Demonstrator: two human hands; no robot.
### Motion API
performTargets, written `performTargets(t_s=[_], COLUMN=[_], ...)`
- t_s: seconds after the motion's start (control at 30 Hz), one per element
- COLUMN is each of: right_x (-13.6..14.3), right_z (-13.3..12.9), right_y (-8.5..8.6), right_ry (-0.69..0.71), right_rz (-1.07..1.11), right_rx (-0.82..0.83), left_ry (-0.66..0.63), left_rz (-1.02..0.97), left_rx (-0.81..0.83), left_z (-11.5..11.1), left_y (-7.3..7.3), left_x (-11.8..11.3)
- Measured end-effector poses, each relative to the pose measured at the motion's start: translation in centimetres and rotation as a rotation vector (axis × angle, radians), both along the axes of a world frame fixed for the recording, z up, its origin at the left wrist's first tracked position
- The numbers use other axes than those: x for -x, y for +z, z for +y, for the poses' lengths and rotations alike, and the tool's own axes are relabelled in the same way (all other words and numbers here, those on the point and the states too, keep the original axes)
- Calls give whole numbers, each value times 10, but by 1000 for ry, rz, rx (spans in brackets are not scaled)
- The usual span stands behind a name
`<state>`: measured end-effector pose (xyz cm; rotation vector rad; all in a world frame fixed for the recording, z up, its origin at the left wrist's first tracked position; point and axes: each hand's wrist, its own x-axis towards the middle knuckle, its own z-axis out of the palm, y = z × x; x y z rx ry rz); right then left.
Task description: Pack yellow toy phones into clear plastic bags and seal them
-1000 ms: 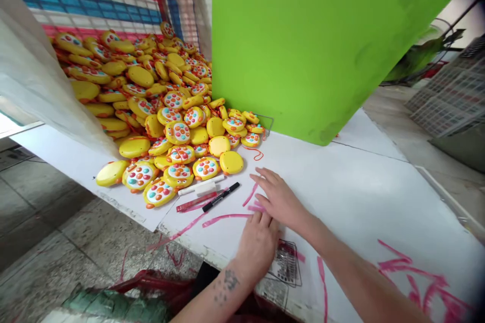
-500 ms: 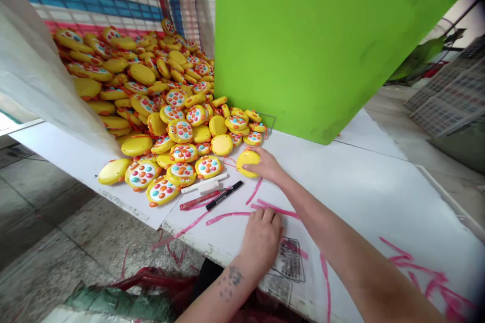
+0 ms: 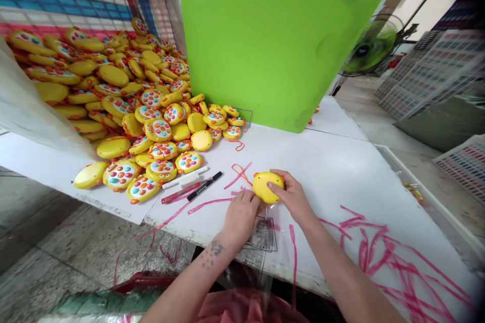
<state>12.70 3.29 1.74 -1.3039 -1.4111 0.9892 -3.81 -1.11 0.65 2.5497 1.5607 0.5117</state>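
A yellow turtle-shaped plastic toy (image 3: 265, 187) is pinched in my right hand (image 3: 297, 197), its plain back facing up. From its left end trails an orange cord loop (image 3: 238, 169). My left hand (image 3: 240, 214) is closed beside the toy, fingers curled over the mouth of a clear plastic bag (image 3: 263, 234) with dark print. The bag lies at the table's near edge, and its rim is partly hidden under the fingers and the toy. Left of my hands lie a black marker (image 3: 204, 185), a red pen-like item (image 3: 178, 195) and a white pen (image 3: 197, 173).
A large pile of similar yellow toys (image 3: 151, 131) spills from a striped sack (image 3: 68, 2). The tall green panel (image 3: 265, 35) stands behind the table (image 3: 333, 161). Pink strips (image 3: 379, 252) are scattered at right; a green fan (image 3: 373, 48) is beyond.
My right hand has brought the toy from beside the pile toward me, next to my left hand. The bag's print has shifted slightly under my left hand. The view has swung right.
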Motion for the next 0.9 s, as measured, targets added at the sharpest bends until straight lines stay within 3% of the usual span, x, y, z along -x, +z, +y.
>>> performTargets(t_s=[0.17, 0.33, 0.43, 0.5, 0.53, 0.6, 0.7, 0.83, 0.9], right_x=[2, -5, -10, -13, -15, -21, -30, -31, -26], right_z=[8, 2, -5, -9, -11, -17, -27, -42, -45], right_y=[-4, -3, 4, 11, 14, 20, 22, 10, 2], right_ry=[4, 75, 260, 417, 428, 268, 29, 160, 185], right_rz=[-87, -143, -183, -287, -366, -526, -619, -392, -263], right_rx=[-9, 62, 90, 30, -17, -75, 35, 329, 401], left_ry=[-149, -76, -85, -115, -134, -159, -156, -150, -181], left_rz=[-166, -174, -215, -289, -330, -391, -430, -458, -481], left_rx=[-165, -108, -127, -147, -149, -121, -46, 14, 69], left_z=[-6, -7, -7, -6, -5, -2, 0, 1, 1], left_y=[-5, 1, 3, 2, 1, -1, -3, 2, 7], left_x=[0, -2, -2, -2, -3, -3, -3, 1, 6])
